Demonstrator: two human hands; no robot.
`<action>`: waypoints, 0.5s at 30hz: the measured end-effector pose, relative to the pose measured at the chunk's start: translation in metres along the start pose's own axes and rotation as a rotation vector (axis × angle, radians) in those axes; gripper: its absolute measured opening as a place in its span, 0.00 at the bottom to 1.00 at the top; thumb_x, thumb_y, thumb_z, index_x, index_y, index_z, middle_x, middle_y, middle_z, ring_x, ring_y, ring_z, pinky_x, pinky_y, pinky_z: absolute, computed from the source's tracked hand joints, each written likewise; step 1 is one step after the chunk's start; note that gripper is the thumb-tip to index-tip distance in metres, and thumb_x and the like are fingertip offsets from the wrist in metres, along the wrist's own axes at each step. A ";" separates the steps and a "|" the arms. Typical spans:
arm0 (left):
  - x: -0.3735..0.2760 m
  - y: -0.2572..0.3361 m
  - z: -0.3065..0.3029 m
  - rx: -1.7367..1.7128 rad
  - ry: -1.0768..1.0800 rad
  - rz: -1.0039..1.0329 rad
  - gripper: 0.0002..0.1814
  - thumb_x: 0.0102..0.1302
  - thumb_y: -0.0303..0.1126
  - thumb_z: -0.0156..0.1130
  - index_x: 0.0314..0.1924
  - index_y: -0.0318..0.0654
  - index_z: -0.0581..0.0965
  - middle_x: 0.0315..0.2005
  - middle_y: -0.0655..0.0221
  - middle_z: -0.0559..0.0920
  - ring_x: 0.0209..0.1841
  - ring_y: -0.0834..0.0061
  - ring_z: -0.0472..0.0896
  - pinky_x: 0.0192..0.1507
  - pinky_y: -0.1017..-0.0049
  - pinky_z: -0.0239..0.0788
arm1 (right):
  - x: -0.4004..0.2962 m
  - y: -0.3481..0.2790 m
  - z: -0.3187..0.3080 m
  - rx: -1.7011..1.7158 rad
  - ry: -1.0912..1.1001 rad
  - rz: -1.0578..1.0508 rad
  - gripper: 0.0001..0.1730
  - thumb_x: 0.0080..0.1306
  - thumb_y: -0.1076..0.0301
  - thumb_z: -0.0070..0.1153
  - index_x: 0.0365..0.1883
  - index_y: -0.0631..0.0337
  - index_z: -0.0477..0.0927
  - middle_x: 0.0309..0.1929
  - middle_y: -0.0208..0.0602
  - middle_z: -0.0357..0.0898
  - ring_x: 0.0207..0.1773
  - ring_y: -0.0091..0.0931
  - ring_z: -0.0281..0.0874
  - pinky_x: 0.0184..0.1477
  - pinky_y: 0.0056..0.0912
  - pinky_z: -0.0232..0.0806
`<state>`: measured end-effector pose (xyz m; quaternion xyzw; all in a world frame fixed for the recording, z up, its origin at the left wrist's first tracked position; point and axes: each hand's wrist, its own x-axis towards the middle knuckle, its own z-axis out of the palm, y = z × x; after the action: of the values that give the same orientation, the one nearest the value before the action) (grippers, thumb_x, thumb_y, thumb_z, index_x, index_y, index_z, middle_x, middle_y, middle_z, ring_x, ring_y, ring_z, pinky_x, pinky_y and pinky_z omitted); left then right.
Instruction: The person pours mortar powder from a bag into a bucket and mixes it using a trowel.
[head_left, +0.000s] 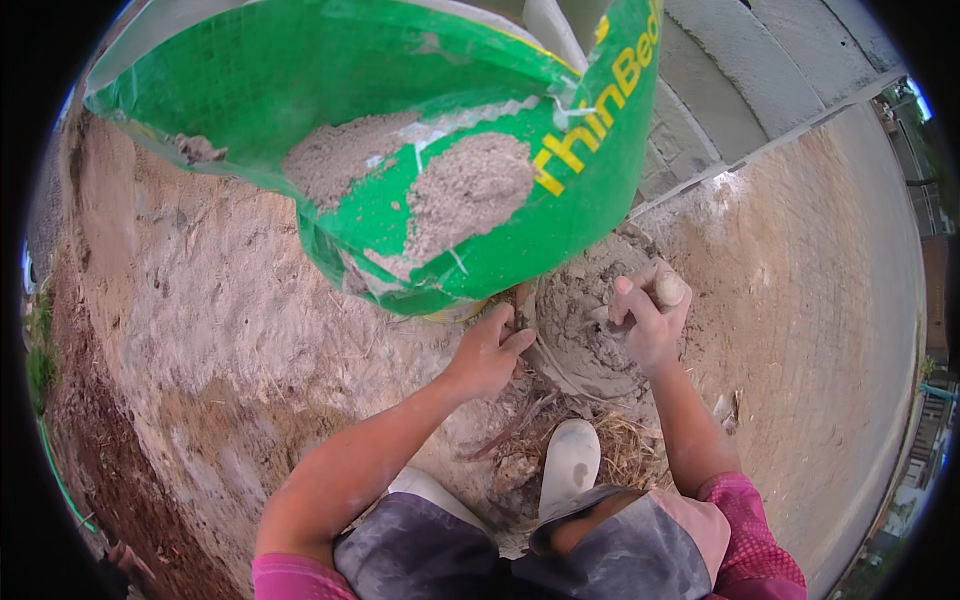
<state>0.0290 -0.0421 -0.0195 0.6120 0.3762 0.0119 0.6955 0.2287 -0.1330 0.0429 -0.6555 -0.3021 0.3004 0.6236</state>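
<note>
My right hand (654, 311) grips the rounded handle of a tool (670, 288), probably a trowel, over a bucket of wet grey mortar (581, 330). The tool's lower part is hidden by the hand and the mortar. At the bucket's left rim, my left hand (491, 349) has its fingers curled against the edge. A green and yellow plastic bag (517, 259) stands torn wide just beyond my left hand, with dry grey powder (476, 184) on its folded side and inside it.
Concrete blocks (787, 52) with a pale edge lie at the upper right. Straw (626, 450) and clods lie between the bucket and my white boots (571, 454). Uneven bare soil (247, 315) spreads on the left, and a green hose (60, 487) runs at the far left.
</note>
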 end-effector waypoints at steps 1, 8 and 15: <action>0.000 -0.002 -0.003 0.021 0.003 -0.001 0.12 0.78 0.34 0.56 0.46 0.35 0.65 0.31 0.64 0.78 0.26 0.75 0.81 0.29 0.70 0.73 | 0.004 -0.001 0.000 0.059 -0.005 -0.028 0.14 0.65 0.72 0.62 0.25 0.60 0.69 0.16 0.33 0.71 0.18 0.22 0.67 0.22 0.27 0.61; -0.001 -0.012 -0.005 -0.005 0.037 0.009 0.12 0.78 0.34 0.57 0.48 0.33 0.66 0.32 0.63 0.78 0.26 0.75 0.80 0.29 0.70 0.73 | 0.015 -0.050 -0.029 0.523 0.082 -0.182 0.12 0.69 0.71 0.58 0.28 0.58 0.67 0.18 0.35 0.68 0.22 0.27 0.68 0.29 0.34 0.65; -0.002 0.000 -0.002 0.037 0.018 -0.008 0.12 0.77 0.34 0.57 0.46 0.34 0.66 0.30 0.64 0.78 0.25 0.75 0.79 0.28 0.70 0.71 | 0.005 0.001 -0.026 0.462 -0.054 0.010 0.14 0.69 0.71 0.56 0.27 0.57 0.65 0.18 0.36 0.68 0.21 0.28 0.67 0.29 0.35 0.64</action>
<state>0.0261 -0.0411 -0.0179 0.6232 0.3850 0.0079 0.6807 0.2517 -0.1455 0.0433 -0.4885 -0.2384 0.3821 0.7473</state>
